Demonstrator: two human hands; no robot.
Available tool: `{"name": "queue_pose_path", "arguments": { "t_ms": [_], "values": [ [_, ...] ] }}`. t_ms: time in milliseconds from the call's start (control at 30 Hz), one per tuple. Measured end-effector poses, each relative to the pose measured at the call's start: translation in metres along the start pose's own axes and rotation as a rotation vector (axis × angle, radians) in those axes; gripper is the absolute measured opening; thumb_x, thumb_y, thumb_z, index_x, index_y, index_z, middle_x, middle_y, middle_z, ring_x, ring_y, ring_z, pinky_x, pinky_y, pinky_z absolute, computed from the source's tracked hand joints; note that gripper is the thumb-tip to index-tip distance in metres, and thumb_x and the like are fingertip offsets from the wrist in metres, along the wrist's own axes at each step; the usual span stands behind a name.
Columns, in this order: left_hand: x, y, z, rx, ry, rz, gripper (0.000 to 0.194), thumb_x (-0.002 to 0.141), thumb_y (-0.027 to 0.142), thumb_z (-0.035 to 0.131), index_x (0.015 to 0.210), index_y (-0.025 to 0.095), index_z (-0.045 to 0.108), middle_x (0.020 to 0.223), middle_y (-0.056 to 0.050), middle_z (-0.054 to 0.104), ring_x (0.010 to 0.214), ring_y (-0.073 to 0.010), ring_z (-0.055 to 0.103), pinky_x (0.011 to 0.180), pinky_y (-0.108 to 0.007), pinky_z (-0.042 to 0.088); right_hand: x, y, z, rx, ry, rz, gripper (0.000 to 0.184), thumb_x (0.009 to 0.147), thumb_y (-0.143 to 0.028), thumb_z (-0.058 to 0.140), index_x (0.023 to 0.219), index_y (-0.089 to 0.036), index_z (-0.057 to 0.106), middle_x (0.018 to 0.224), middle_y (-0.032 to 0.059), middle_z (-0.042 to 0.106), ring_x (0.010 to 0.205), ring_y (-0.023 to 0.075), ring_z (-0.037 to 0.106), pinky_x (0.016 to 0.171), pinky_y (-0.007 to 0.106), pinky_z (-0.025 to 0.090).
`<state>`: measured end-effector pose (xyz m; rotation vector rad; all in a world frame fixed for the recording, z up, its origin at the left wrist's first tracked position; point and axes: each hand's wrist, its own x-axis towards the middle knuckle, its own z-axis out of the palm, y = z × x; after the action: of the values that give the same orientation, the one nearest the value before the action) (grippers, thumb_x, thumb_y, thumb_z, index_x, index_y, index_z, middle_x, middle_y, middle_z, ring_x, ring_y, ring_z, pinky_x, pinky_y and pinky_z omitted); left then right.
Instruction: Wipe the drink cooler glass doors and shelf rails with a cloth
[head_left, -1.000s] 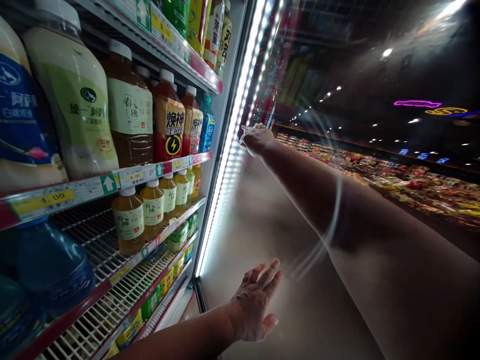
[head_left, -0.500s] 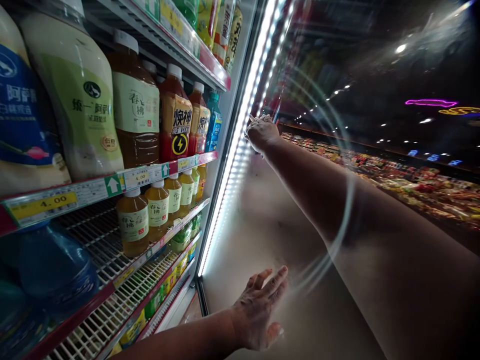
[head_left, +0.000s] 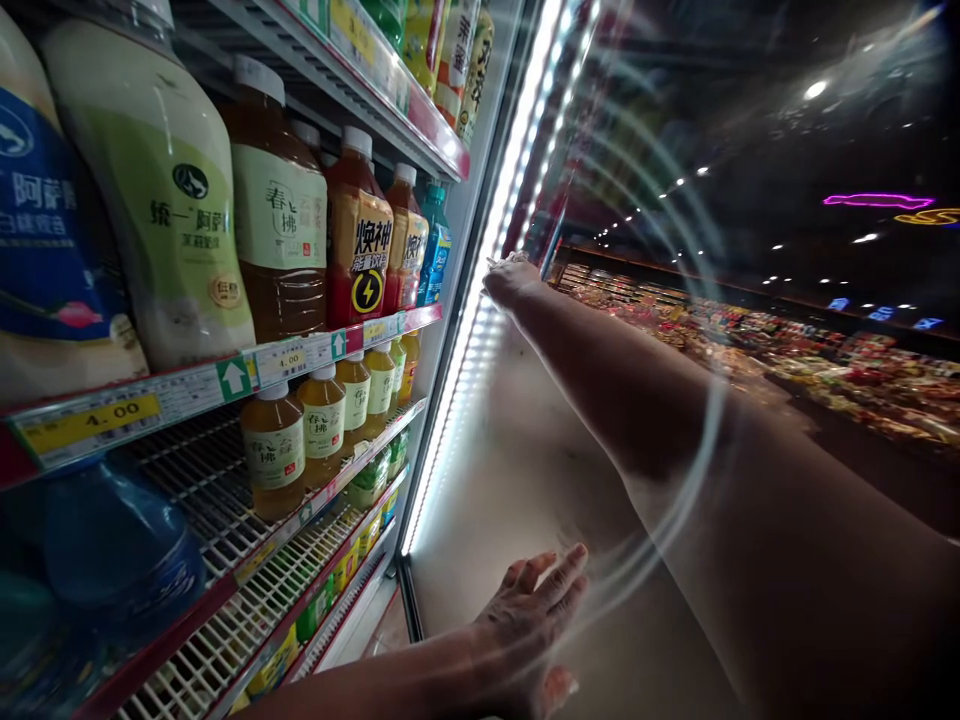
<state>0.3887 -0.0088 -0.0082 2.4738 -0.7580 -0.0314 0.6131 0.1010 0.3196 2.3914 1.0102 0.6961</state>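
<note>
Glass door (head_left: 540,510): hazy in its lower part; lights and heaped store goods beyond it, both hands before it.
Wire shelves (head_left: 199,660): left of the glass door, several tiers, red edging.
Light strip (head_left: 516,150): bright, slanting along the glass door's left edge.
Milky bottle (head_left: 172,230): green label, white cap, well left of the glass door.
Brown tea bottle (head_left: 277,200): same tier, nearer the glass door.
Left hand (head_left: 536,610): at the glass door's lower part; fingers spread, released, thumb apart — contact with the pane cannot be told.
Right hand (head_left: 514,280): higher, by the glass door's left edge; fingers small and glary — cannot tell whether clenched or grasping.
Small tea bottles (head_left: 272,450): left of the glass door, one tier down.
Yellow price tag (head_left: 97,425): "4.00", far left of the glass door.
</note>
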Motion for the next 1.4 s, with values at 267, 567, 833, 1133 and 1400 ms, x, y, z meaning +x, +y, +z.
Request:
{"name": "queue_pose_path", "arguments": {
  "t_ms": [267,567,833,1133,1400],
  "values": [
    [0.006,-0.013,0.017,0.06,0.048,0.062,0.101,0.081,0.056,0.063,0.161,0.026,0.01,0.17,-0.014,-0.011,0.149,-0.0481,0.023,0.11,-0.07,0.033,0.014,0.004,0.001,-0.002,0.076,0.023,0.039,0.102,-0.023,0.047,0.129,0.0,0.063,0.146,0.0249,0.051,0.137,0.0301,0.043,0.117,0.045,0.023],
    [0.003,-0.014,0.013,0.061,0.05,0.145,0.098,0.081,0.06,0.061,0.16,0.022,0.018,0.169,-0.015,-0.016,0.148,-0.0512,0.021,0.11,-0.067,0.035,0.023,-0.001,0.007,0.021,0.033,0.019,0.038,0.101,-0.022,0.049,0.125,0.002,0.065,0.138,0.0274,0.057,0.131,0.0321,0.051,0.113,0.046,0.029],
    [0.009,-0.019,0.023,0.081,0.048,0.163,0.098,0.082,0.061,0.057,0.161,0.019,0.016,0.168,-0.018,-0.017,0.147,-0.0546,0.019,0.106,-0.071,0.037,0.021,-0.012,0.014,-0.032,-0.075,-0.04,0.032,0.097,-0.025,0.053,0.112,-0.005,0.072,0.128,0.0224,0.066,0.12,0.0298,0.06,0.109,0.043,0.037],
    [0.009,-0.019,0.026,0.06,0.037,0.143,0.101,0.082,0.062,0.059,0.161,0.023,0.011,0.167,-0.015,-0.024,0.148,-0.0551,0.018,0.108,-0.07,0.035,0.022,-0.01,0.015,-0.062,-0.035,-0.046,0.037,0.099,-0.023,0.047,0.121,-0.002,0.067,0.134,0.0251,0.061,0.124,0.0332,0.055,0.11,0.048,0.035],
    [0.011,-0.02,0.03,0.047,0.052,0.148,0.104,0.08,0.061,0.062,0.162,0.022,0.01,0.167,-0.016,-0.021,0.147,-0.0568,0.017,0.105,-0.073,0.036,0.021,-0.011,0.021,-0.047,0.014,-0.037,0.035,0.1,-0.024,0.048,0.121,-0.004,0.067,0.139,0.0256,0.057,0.127,0.032,0.052,0.11,0.048,0.03]
  ]
}}
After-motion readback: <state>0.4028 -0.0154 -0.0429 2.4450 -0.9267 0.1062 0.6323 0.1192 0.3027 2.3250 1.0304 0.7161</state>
